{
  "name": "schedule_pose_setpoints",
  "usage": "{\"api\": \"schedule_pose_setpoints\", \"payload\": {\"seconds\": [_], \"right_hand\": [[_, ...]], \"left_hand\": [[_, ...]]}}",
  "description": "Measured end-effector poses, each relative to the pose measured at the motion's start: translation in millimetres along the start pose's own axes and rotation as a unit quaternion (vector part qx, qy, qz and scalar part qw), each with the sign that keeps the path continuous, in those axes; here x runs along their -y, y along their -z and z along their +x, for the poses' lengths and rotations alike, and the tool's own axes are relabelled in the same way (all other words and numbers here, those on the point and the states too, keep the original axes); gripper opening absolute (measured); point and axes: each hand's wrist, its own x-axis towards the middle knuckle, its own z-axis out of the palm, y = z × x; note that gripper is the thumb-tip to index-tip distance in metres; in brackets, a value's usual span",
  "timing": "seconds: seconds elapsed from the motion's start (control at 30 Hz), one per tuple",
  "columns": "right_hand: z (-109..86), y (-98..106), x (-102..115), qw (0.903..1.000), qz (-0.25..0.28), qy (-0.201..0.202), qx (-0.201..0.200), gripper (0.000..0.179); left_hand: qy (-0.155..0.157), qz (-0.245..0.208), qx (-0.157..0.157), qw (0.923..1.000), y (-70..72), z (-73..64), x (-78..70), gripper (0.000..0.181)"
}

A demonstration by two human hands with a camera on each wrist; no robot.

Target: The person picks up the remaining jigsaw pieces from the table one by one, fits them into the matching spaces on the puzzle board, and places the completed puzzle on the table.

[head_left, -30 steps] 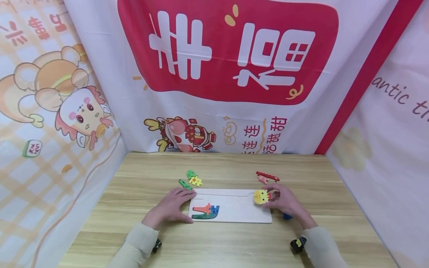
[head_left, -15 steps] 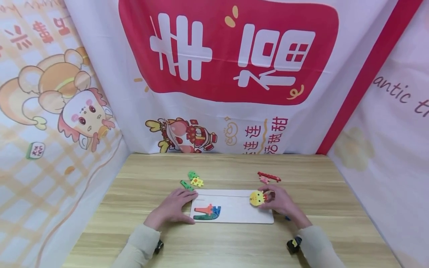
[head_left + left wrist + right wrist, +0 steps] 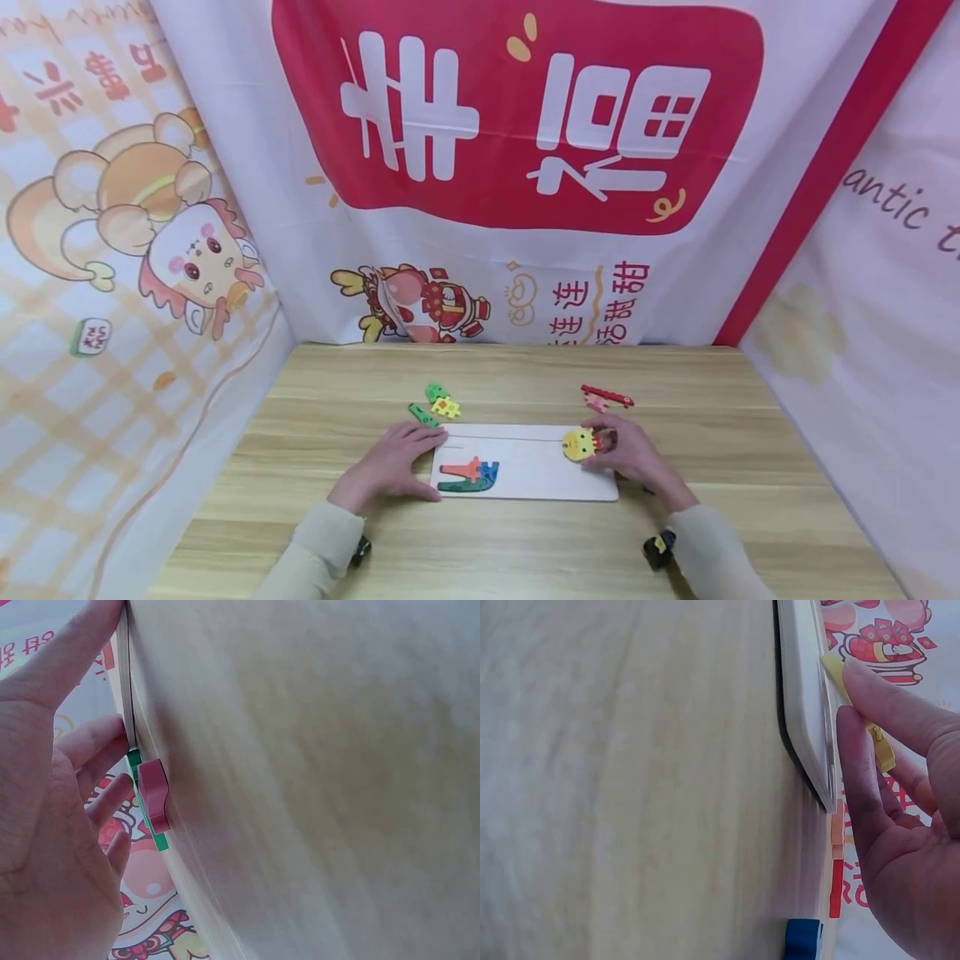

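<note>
My right hand pinches a yellow puzzle piece with an animal's face between thumb and fingers, over the upper right part of a white puzzle board. In the right wrist view the yellow piece is tilted, one end close at the board's surface. My left hand rests at the board's left edge, thumb at the near corner and fingers at the far corner. Orange, blue and green puzzle pieces lie joined in the board's lower left part.
Beyond the board's left end lie green and yellow pieces and a green strip. Red and pink pieces lie at the far right. A blue piece sits near my right hand. Printed cloth hangs behind the table.
My right hand has moved slightly left over the board with the yellow piece, mostly in the first half second. The left hand stays at the board's edge.
</note>
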Motion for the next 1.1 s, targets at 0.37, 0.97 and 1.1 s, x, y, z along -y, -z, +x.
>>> {"api": "schedule_pose_setpoints", "payload": {"seconds": [0.37, 0.97, 1.1], "right_hand": [[1.3, -1.7, -5.5, 0.9998, -0.017, -0.003, -0.003, 0.066], [3.8, -3.2, -7.8, 0.9984, -0.055, -0.010, 0.002, 0.061], [4.6, -3.2, -8.8, 0.9988, -0.044, -0.018, 0.007, 0.060]], "left_hand": [[0.005, 0.003, 0.010, 0.9999, -1.9, 1.2, 4.7, 0.107], [0.007, -0.003, 0.009, 0.9999, -1.0, 0.5, 4.0, 0.107], [0.002, -0.004, 0.008, 1.0000, -0.8, 1.1, 3.4, 0.106]]}}
